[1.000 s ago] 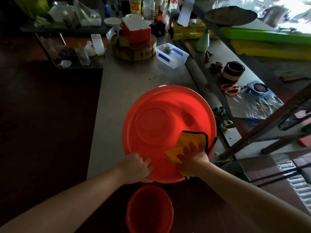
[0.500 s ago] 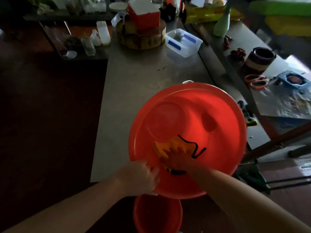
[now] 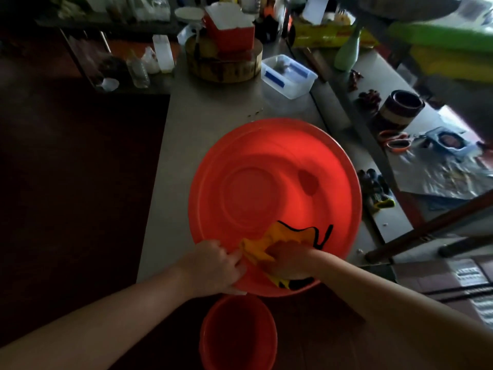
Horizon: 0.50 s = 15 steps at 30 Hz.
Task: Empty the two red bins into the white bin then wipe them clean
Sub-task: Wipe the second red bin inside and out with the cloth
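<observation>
While my left grip (image 3: 216, 265) curls over the near rim of the basin (image 3: 274, 182), thumb outside and fingers tucked in over the edge, my right grip (image 3: 290, 260) is closed on the cloth (image 3: 282, 239) and presses it against the basin's near inner wall. The cloth is yellow with a black edge; it is bunched under my palm, with one corner fanned out toward the basin's floor and another hanging over the rim by my wrist. The two grips sit close together, the cloth's left fold touching my left fingers. The basin is red, wide and shallow, and it rests on the near end of the tabletop (image 3: 208, 124) with its near edge jutting past the tabletop's end toward me. A dark oval patch shows on its right inner wall (whether a stain or a shadow I cannot tell). Below the overhang, between my forearms, stands the bucket (image 3: 237, 335), red and open-mouthed, on the dark floor. Farther along the tabletop are a clear tub (image 3: 289, 76) and a round wood block (image 3: 224, 62) carrying a red box (image 3: 229, 30). Off to the right, on a lower shelf, lie orange scissors (image 3: 394, 140) near a dark cup (image 3: 401, 108).
</observation>
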Tool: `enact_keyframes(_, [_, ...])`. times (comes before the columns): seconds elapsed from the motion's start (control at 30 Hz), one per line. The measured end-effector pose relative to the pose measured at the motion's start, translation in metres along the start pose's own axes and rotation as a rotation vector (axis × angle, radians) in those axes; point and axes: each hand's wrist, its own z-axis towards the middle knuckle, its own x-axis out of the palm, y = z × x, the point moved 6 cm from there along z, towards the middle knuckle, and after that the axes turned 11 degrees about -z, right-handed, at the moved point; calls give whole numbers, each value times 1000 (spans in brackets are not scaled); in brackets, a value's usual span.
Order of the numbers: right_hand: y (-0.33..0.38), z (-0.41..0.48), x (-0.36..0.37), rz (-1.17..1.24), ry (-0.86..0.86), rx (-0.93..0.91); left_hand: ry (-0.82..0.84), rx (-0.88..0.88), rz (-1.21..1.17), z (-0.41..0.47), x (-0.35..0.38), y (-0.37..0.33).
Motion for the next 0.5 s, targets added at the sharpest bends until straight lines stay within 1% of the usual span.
enact_keyframes(0.07, [-4,-17,2,-11,21,-8,-8,-1,-11,-2,-2,3])
enact_keyframes(0.17, [-7,-29,13,-44,52,-50,-18,46,-4,-5,-1,-2])
enact_keyframes(0.37, [-25,27,27,-230,21,98,-30,122,35,-3,5,-11])
enact_keyframes(0.47, [-27,57,24,-369,-108,112,-18,165,65,-4,15,-21])
enact_keyframes(0.5, [-28,66,22,-373,-188,179,-10,183,65,-4,18,-25])
